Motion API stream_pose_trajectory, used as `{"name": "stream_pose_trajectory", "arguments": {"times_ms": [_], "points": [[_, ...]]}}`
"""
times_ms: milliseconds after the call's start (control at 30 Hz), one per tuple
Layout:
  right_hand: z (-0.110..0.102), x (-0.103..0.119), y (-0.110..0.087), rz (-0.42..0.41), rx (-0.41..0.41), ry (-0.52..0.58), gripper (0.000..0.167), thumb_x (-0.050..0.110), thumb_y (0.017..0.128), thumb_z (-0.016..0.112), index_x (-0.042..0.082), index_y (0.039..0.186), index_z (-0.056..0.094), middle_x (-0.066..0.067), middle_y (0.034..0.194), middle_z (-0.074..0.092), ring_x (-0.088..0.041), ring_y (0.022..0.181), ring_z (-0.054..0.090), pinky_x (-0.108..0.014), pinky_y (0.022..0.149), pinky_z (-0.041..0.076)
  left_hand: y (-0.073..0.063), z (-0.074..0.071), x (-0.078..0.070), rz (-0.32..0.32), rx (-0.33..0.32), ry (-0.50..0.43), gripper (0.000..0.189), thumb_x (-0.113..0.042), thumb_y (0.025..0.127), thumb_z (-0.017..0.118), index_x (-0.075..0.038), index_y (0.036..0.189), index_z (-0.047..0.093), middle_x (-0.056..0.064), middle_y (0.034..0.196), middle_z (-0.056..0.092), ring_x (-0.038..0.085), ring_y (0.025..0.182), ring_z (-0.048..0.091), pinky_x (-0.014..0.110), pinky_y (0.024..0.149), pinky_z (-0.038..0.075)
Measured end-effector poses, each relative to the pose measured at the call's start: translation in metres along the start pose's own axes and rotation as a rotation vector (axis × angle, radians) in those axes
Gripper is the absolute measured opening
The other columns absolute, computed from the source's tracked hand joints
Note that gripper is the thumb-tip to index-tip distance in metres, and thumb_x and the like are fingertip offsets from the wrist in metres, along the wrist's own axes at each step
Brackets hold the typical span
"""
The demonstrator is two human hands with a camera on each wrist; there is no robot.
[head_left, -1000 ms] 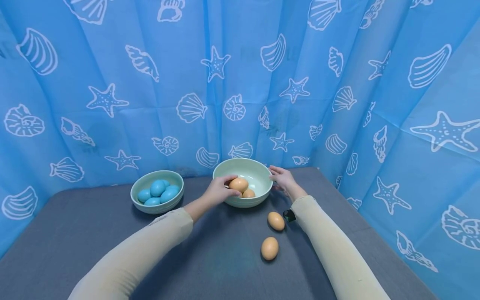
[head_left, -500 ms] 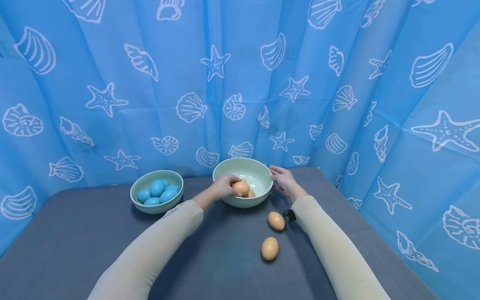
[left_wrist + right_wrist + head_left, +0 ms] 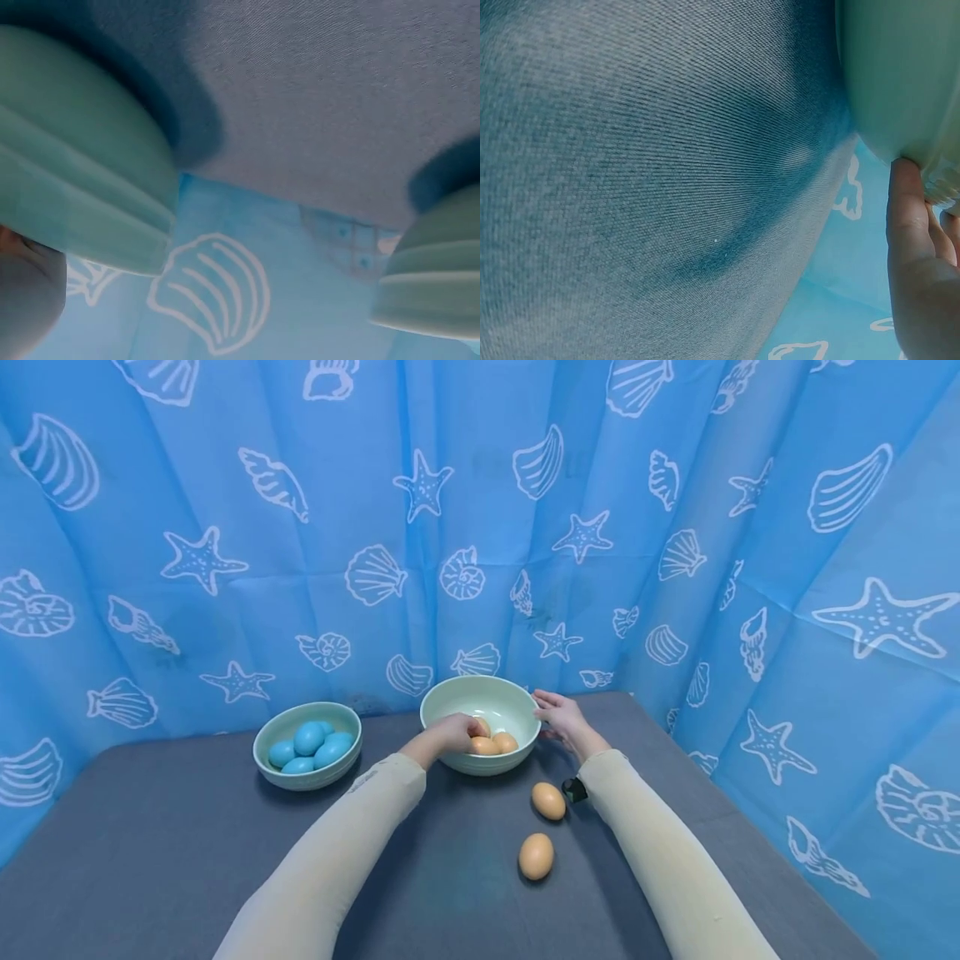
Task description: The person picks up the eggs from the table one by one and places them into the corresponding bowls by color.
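In the head view my left hand reaches over the near left rim of a larger pale green bowl. Its fingers curl at a brown egg low in the bowl; the thumb is hidden. Beside that lies a second brown egg, and a third brown egg shows behind the fingers. My right hand rests against the bowl's right side, fingers extended. In the right wrist view, a straight finger touches the bowl's outer wall.
A smaller green bowl of several blue eggs stands to the left. Two brown eggs, a farther egg and a nearer egg, lie on the grey tabletop near the right forearm. A blue shell-print curtain hangs behind.
My left hand has moved right and deeper into the larger bowl, lowering the brown egg it held among the others. The right hand stays at the bowl's side.
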State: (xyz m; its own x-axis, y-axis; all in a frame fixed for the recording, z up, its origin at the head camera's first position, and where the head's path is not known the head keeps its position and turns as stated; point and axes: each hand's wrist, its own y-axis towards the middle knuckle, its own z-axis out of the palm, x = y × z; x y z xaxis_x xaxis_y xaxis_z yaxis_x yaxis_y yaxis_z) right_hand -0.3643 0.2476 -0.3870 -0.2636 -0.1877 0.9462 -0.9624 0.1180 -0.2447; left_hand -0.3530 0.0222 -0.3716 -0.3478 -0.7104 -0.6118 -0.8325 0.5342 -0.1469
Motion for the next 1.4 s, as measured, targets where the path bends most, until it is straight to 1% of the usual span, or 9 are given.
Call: {"name": "stream_pose_trajectory", "arguments": {"times_ms": [133,267,367,567,667,800,1033,1300,1400], "points": [[0.000,0.000,0.001,-0.006,0.001,0.003,0.053,0.009,0.102,0.050,0.015,0.152,0.034,-0.005,0.154,0.036,-0.025,0.135,0.041,-0.038,0.090,0.051,0.003,0.001,-0.002,-0.043,0.030,0.055,0.034,0.007,0.087,0.057,-0.007,0.114,0.071,0.003,0.111,0.065,0.015,0.097,0.052,0.024,0.089,0.044],[0.000,-0.001,-0.001,-0.006,0.003,-0.002,0.053,0.008,0.102,0.050,0.014,0.152,0.035,-0.005,0.154,0.036,-0.025,0.137,0.040,-0.043,0.096,0.047,0.007,0.000,-0.002,-0.037,0.075,0.105,0.033,0.004,0.090,0.056,-0.010,0.116,0.071,0.003,0.118,0.065,0.016,0.105,0.053,0.027,0.097,0.043],[0.001,-0.001,-0.001,-0.005,0.007,0.000,0.053,0.008,0.101,0.050,0.014,0.152,0.035,-0.005,0.154,0.036,-0.025,0.137,0.039,-0.045,0.099,0.046,0.007,0.000,-0.001,-0.030,0.098,0.110,0.032,0.004,0.090,0.057,-0.010,0.115,0.071,0.003,0.118,0.065,0.015,0.103,0.052,0.027,0.095,0.043],[0.004,0.002,-0.002,0.004,-0.003,0.021,0.054,0.007,0.101,0.051,0.014,0.152,0.035,-0.005,0.154,0.037,-0.025,0.136,0.040,-0.043,0.096,0.049,0.008,-0.003,-0.001,-0.061,0.120,0.122,0.036,0.006,0.088,0.055,-0.009,0.116,0.071,0.003,0.114,0.064,0.015,0.094,0.048,0.023,0.085,0.040],[0.005,0.002,-0.003,0.008,-0.004,0.018,0.053,0.008,0.102,0.050,0.014,0.152,0.035,-0.005,0.153,0.037,-0.025,0.136,0.040,-0.043,0.097,0.048,0.009,-0.003,0.000,-0.074,0.135,0.124,0.040,0.007,0.087,0.055,-0.009,0.121,0.069,0.004,0.120,0.063,0.015,0.100,0.050,0.023,0.089,0.041],[0.004,0.002,-0.003,0.007,-0.008,0.015,0.052,0.008,0.102,0.050,0.014,0.152,0.035,-0.005,0.153,0.037,-0.024,0.137,0.040,-0.043,0.097,0.047,0.010,-0.002,0.002,-0.069,0.130,0.083,0.040,0.005,0.087,0.059,-0.006,0.125,0.065,0.008,0.127,0.061,0.019,0.114,0.052,0.029,0.099,0.043],[0.003,-0.001,-0.001,-0.001,0.001,0.009,0.053,0.007,0.102,0.049,0.013,0.152,0.034,-0.006,0.153,0.036,-0.025,0.137,0.039,-0.042,0.094,0.048,0.008,0.002,0.009,0.021,0.027,-0.061,0.042,-0.001,0.085,0.072,0.001,0.126,0.062,0.011,0.124,0.063,0.024,0.120,0.053,0.033,0.104,0.041],[0.001,-0.001,0.001,0.006,0.005,0.005,0.053,0.008,0.102,0.050,0.013,0.152,0.034,-0.006,0.154,0.036,-0.025,0.137,0.040,-0.043,0.096,0.048,-0.007,-0.002,0.015,0.147,-0.043,-0.259,0.041,0.001,0.089,0.067,0.006,0.128,0.058,0.021,0.129,0.059,0.032,0.115,0.057,0.035,0.091,0.052],[0.001,0.000,0.001,0.003,0.006,-0.001,0.053,0.008,0.102,0.050,0.014,0.152,0.034,-0.006,0.154,0.036,-0.026,0.136,0.040,-0.042,0.095,0.049,-0.017,-0.002,0.018,0.189,-0.075,-0.323,0.042,0.001,0.091,0.064,0.007,0.132,0.055,0.024,0.132,0.056,0.034,0.113,0.059,0.036,0.091,0.052]]}}
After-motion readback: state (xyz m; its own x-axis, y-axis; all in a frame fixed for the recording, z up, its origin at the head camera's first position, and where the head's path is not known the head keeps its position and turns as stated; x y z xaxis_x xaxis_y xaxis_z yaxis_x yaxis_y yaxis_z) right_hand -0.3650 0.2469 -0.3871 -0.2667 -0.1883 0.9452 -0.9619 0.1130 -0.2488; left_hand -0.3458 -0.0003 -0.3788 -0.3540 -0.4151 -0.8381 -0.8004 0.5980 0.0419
